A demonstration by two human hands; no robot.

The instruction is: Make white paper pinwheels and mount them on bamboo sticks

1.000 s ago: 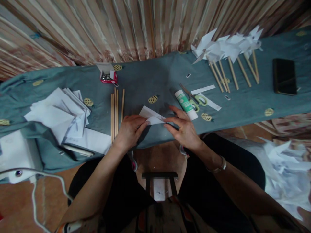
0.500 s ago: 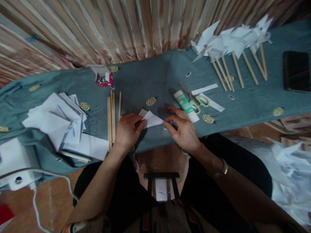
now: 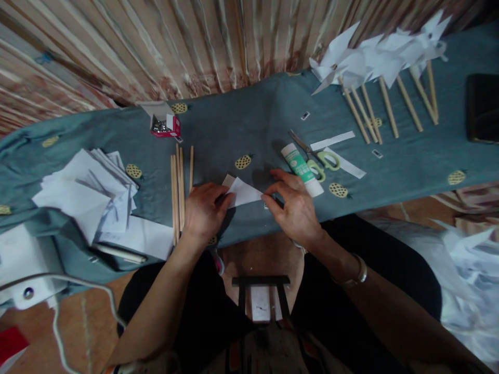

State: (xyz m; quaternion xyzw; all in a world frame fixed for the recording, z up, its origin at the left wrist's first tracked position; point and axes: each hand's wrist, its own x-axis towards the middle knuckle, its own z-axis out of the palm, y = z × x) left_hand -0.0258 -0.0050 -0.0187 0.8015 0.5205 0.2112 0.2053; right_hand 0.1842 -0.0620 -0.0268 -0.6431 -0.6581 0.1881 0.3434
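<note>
One folded paper point(image 3: 245, 193), near the front edge of the table point(image 3: 249, 124). Gripping its left end with the left hand point(image 3: 205, 210), pinching its right tip with the right hand point(image 3: 294, 205). Just beyond the right, glue stick point(image 3: 302, 169) and scissors point(image 3: 302, 143); beside the left, wooden sticks point(image 3: 181, 187).

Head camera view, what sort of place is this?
Probably a room in a home, used for papercraft: a striped curtain hangs behind a pineapple-print cloth, where white paper pinwheels on wooden sticks lie.
</note>
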